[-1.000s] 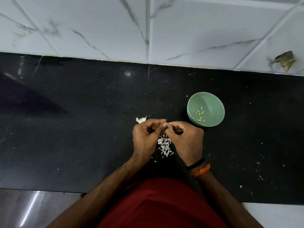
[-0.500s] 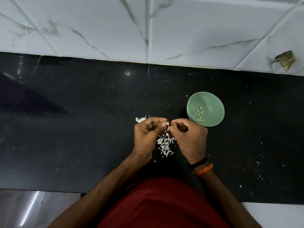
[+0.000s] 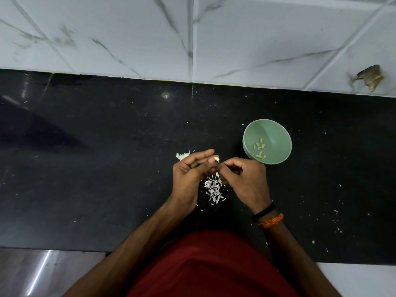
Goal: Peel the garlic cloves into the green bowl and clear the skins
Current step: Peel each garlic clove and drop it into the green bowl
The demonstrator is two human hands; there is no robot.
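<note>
Left hand (image 3: 190, 174) pinches garlic clove (image 3: 216, 159); right hand (image 3: 246, 179) fingers pinched at it, over skins (image 3: 214, 189); green bowl (image 3: 276, 133) w/ peeled cloves (image 3: 259, 150) far right.

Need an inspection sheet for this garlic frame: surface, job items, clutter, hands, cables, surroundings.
Surface: black counter, scattered white flecks.
Job's things: green bowl holds several peeled cloves; garlic clove between both hands; skin pile below them.
Clutter: garlic piece behind left hand.
Hands: left hand pinches the clove; right hand curled at its skin, grip partly hidden.
Cables: nothing seen.
Surroundings: marble wall tiles, one damaged spot.
</note>
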